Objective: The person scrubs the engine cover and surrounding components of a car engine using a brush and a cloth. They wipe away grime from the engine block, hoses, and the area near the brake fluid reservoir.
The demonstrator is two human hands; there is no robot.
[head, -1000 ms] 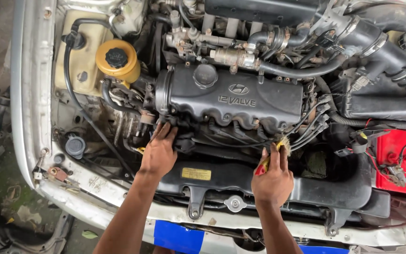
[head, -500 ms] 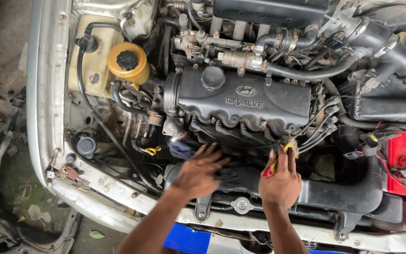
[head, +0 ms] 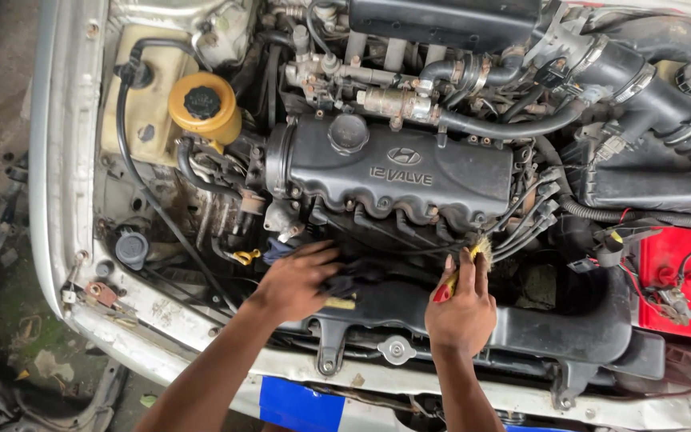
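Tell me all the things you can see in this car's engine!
engine cover: one, dark grey, middle
reservoir cap: one, black on a yellow tank, upper left
round cap: one, grey-blue, left edge
dipstick handle: one, yellow, beside the left hand
battery: one, red, right edge
air hose: one, black, upper right
brush: one, red handle, pale bristles, in the right hand
left hand: on a dark cloth
right hand: gripping the brush

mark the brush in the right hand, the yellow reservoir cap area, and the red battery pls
brush (head: 459,274), head view, on its red handle just above the fist.
yellow reservoir (head: 219,122), head view, on its yellow side wall below the black cap.
red battery (head: 685,282), head view, on its red top face.
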